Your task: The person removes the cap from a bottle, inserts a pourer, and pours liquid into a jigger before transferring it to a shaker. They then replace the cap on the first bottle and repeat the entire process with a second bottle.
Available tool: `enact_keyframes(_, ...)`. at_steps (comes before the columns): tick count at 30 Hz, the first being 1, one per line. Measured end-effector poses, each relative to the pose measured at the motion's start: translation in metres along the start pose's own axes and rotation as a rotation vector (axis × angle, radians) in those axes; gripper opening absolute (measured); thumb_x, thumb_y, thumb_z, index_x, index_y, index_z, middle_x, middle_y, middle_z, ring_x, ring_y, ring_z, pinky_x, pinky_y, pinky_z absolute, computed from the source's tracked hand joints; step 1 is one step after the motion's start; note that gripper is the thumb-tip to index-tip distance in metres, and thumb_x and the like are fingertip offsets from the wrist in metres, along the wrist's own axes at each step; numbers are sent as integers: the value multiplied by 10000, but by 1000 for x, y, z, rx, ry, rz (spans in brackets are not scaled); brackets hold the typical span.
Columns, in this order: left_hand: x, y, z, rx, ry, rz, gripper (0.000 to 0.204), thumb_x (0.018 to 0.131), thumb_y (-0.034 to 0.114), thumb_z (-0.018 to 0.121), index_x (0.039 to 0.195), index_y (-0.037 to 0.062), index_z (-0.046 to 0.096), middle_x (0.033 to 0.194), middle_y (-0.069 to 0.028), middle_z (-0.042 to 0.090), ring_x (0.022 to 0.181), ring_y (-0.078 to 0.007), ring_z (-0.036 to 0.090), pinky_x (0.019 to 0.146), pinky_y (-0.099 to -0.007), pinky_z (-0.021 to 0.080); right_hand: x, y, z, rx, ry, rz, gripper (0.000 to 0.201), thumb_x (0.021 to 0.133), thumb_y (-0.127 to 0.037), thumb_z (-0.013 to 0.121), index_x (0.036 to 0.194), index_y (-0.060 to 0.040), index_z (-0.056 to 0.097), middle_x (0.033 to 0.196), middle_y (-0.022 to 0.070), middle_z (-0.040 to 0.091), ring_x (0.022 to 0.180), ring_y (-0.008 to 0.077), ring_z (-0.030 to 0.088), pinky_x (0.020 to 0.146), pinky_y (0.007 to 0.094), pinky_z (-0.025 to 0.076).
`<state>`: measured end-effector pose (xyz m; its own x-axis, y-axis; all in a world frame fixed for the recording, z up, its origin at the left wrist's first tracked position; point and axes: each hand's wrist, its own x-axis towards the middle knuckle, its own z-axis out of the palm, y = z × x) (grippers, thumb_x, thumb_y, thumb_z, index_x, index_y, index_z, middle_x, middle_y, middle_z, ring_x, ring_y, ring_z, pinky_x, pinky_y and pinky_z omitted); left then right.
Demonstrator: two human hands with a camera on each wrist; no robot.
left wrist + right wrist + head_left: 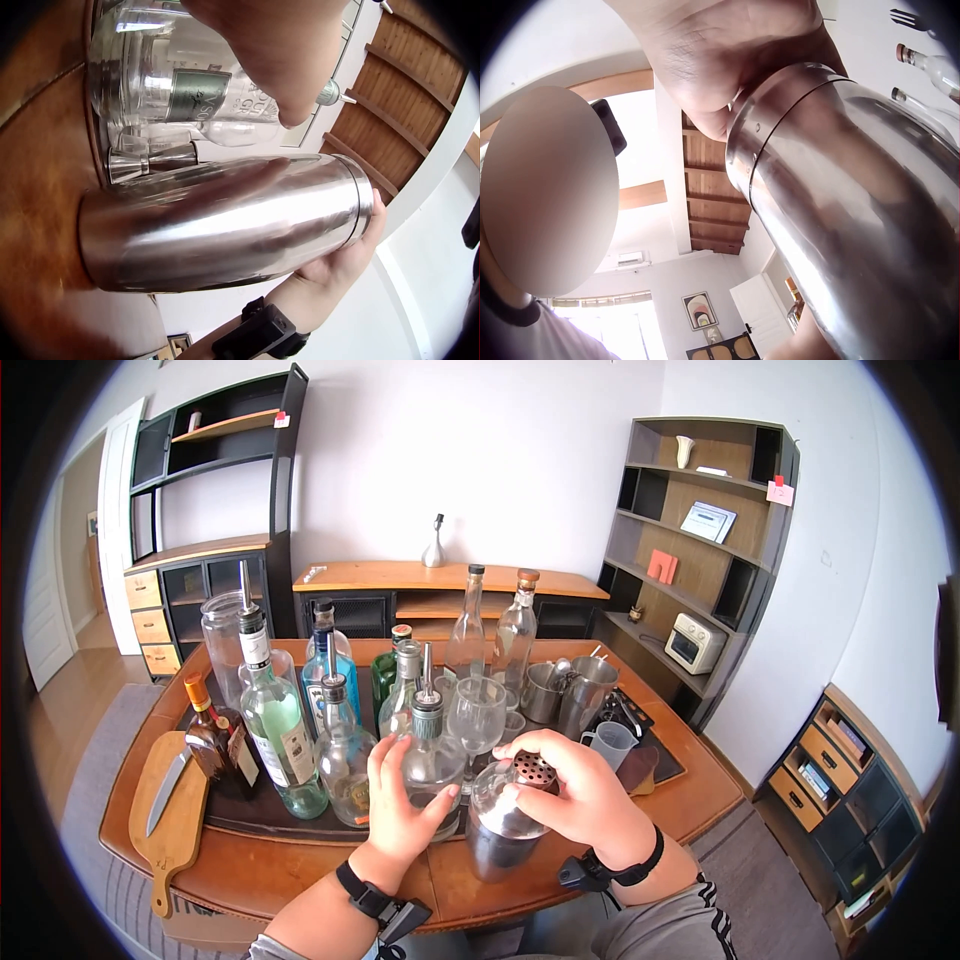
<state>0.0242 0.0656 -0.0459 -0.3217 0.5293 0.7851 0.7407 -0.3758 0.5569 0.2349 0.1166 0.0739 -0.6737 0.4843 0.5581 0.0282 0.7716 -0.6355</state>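
A steel cocktail shaker [500, 845] stands on the front edge of the brown table, its perforated strainer top [534, 767] facing up. My right hand [595, 795] grips that top, thumb on the near side and fingers round the far side. In the right wrist view the palm lies against the upper rim of the shaker [840, 195]. To the left, my left hand [398, 810] is held up with fingers spread and nothing in it, apart from the shaker. Behind it stands a clear bottle [430, 760] with a metal pourer. A steel jigger [154, 161] sits beside the shaker.
Several bottles crowd the dark mat, among them a green-tinted one [285, 745]. A wine glass [477, 712] stands behind the shaker. A knife [167, 792] lies on a wooden board [160, 850] at left. Steel tins [583, 695] and a plastic jug [611, 743] stand at right.
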Motion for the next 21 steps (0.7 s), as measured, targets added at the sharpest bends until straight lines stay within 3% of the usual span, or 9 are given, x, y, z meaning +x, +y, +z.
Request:
enact_keyframes(2,0,1,-1,4,-2,1,858,675,84,829,1403,33,376,1402,-229,392,1292,-406,417,1102,-474,351,2,-5,-2,-36,-75,99,312,820,16,659,1124,10,588,1098,93,659,957,126,637,847,275,506)
enact_keyframes(6,0,0,0,0,0,4,856,677,86,828,1402,30,377,1398,-228,395,1290,-405,419,1102,-473,351,2,7,11,-5,22,-3,315,811,0,680,1116,-3,603,1048,76,651,883,113,626,792,259,506)
enact_keyframes(10,0,1,-1,9,4,0,836,683,86,824,1390,20,384,1387,-229,405,1285,-406,423,1099,-473,352,-6,4,18,-154,48,-114,340,817,1,666,1150,-6,598,1056,92,651,905,120,625,793,269,509)
enact_keyframes(13,1,0,-1,14,11,22,830,684,81,820,1389,19,386,1378,-231,413,1278,-406,430,1098,-471,354,-7,15,21,-65,84,-104,363,846,-24,659,1197,2,566,1091,95,643,934,143,630,822,289,512)
enact_keyframes(14,1,2,-1,6,17,16,824,684,70,815,1388,20,388,1370,-228,420,1273,-403,436,1095,-468,357,-11,11,22,120,75,62,471,866,-107,708,1286,7,526,1108,145,625,973,244,648,853,336,505)
enact_keyframes(17,1,2,-1,-2,18,21,819,683,55,811,1386,22,391,1371,-224,421,1280,-399,434,1095,-464,359,-23,28,34,152,182,-131,560,883,-83,697,1377,17,454,1221,147,591,1099,213,606,948,325,471)
enact_keyframes(18,2,2,-1,-1,19,22,817,683,50,809,1385,24,394,1372,-223,421,1283,-399,433,1095,-462,361,-30,32,39,211,174,-147,628,884,-85,705,1423,24,404,1299,156,549,1207,215,542,1011,326,431)
enact_keyframes(19,1,1,-1,0,20,23,814,683,46,807,1385,25,396,1373,-221,421,1285,-399,432,1095,-460,363,-38,44,43,221,155,-105,686,875,-99,724,1449,16,367,1345,161,505,1242,230,516,1033,354,428)
enact_keyframes(21,-1,-2,0,14,22,36,819,689,76,821,1387,27,397,1376,-228,413,1277,-407,439,1081,-461,380,-46,50,53,305,214,-200,875,823,-138,800,1499,1,262,1431,196,420,1278,269,490,1063,387,420)
